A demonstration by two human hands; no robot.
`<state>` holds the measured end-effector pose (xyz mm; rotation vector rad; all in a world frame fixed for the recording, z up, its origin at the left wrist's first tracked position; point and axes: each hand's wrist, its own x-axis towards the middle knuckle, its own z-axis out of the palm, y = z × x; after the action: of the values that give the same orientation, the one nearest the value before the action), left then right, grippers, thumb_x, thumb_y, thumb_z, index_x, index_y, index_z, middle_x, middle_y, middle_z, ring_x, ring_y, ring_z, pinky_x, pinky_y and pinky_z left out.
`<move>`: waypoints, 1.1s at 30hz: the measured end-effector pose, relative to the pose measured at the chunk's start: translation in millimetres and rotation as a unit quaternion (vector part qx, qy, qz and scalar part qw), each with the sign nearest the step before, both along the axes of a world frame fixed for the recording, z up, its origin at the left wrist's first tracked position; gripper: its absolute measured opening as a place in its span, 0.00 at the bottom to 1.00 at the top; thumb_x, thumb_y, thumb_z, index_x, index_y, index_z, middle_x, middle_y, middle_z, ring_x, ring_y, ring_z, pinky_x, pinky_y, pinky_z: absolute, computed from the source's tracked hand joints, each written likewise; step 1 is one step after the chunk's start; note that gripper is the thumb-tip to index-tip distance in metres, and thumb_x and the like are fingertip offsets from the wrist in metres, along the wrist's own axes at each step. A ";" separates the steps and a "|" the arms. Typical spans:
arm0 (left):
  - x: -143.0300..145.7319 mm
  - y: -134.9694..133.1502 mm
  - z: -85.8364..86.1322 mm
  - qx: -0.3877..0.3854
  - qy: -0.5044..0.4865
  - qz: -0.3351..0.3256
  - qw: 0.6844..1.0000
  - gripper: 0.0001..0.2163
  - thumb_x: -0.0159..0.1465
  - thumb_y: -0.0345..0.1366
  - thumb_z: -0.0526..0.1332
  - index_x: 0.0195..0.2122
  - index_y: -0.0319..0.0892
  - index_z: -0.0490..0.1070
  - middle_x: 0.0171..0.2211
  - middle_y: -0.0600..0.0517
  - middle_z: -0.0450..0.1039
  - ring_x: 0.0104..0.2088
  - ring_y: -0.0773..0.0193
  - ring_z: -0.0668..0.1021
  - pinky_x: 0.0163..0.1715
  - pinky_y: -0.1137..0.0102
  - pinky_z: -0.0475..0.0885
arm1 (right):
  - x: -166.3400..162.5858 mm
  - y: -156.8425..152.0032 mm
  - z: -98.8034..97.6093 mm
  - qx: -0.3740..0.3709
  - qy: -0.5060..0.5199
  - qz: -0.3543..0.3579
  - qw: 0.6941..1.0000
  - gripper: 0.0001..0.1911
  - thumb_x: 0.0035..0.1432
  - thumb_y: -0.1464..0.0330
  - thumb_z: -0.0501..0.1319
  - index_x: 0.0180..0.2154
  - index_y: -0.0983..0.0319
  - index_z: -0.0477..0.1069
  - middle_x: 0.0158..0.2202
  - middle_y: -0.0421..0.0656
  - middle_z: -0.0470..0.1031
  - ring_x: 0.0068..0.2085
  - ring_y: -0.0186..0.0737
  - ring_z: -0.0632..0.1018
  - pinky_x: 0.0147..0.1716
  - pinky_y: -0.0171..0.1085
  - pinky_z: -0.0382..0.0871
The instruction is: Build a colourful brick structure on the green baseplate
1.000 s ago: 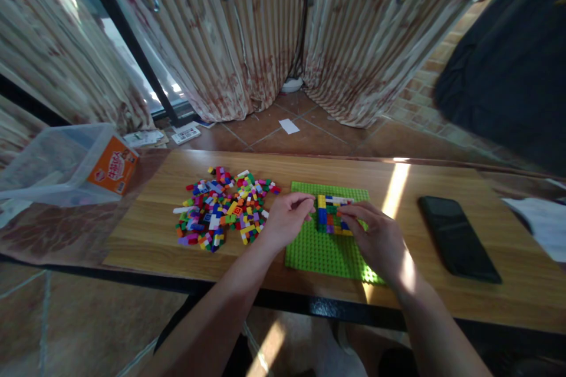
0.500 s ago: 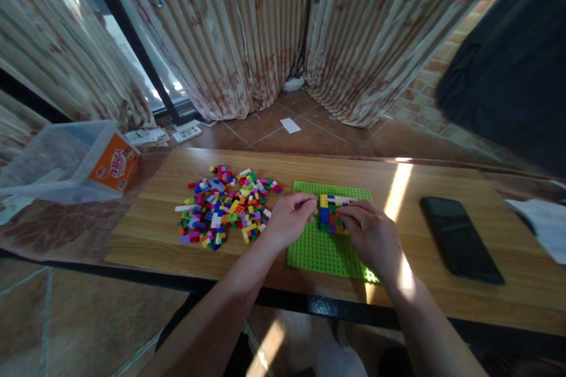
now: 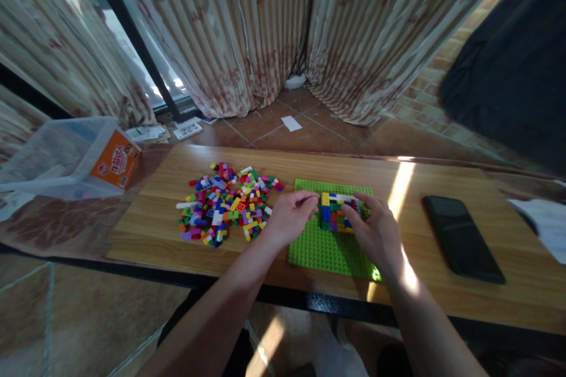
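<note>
Centrally, a multicoloured brick block (image 3: 336, 212) stands on the green baseplate (image 3: 322, 247) atop the wooden table (image 3: 145, 230). Left hand (image 3: 289, 216), fingers curled together, braces its left edge; right hand (image 3: 375, 230), fingers spread, presses its right side, steadying it. Loose bricks (image 3: 225, 203) lie within left reach; a dark phone (image 3: 462, 238) rests well apart.

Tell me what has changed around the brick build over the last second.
The right hand slid from in front of the small multicoloured brick block to its right side, fingers now against that edge, uncovering more of the block. The left hand stayed at the block's left edge. The green studded baseplate, the loose pile of coloured bricks and the black phone have not moved.
</note>
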<state>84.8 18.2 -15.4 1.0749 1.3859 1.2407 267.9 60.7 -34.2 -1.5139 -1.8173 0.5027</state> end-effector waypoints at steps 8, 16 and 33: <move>-0.2 -1.4 -1.1 0.002 0.010 -0.006 1.000 0.10 0.63 0.35 0.58 0.38 0.38 0.78 0.26 0.52 0.74 0.25 0.70 0.74 0.28 0.74 0.70 | -0.5 4.0 -7.8 0.018 -0.011 0.013 1.000 0.23 0.54 0.56 0.61 0.47 0.63 0.75 0.41 0.53 0.74 0.40 0.49 0.74 0.42 0.53 0.68; 1.2 0.0 -7.9 -0.002 0.011 0.005 1.000 0.08 0.62 0.35 0.59 0.38 0.37 0.74 0.25 0.53 0.73 0.24 0.69 0.75 0.27 0.73 0.71 | -4.1 4.0 -4.1 -0.008 -0.033 0.013 0.999 0.23 0.55 0.57 0.61 0.48 0.64 0.74 0.40 0.53 0.74 0.37 0.47 0.74 0.40 0.51 0.70; 3.5 -1.4 -0.6 -0.014 -0.035 -0.016 0.999 0.08 0.63 0.36 0.58 0.29 0.39 0.72 0.24 0.53 0.74 0.23 0.70 0.75 0.25 0.75 0.69 | -13.3 -15.4 18.4 0.052 0.110 0.110 0.987 0.11 0.61 0.62 0.59 0.41 0.57 0.78 0.44 0.46 0.77 0.46 0.44 0.77 0.46 0.48 0.73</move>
<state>88.2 16.8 -16.0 1.0219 1.3251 1.2214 254.5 45.3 -15.8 -1.1475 -1.8142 0.6430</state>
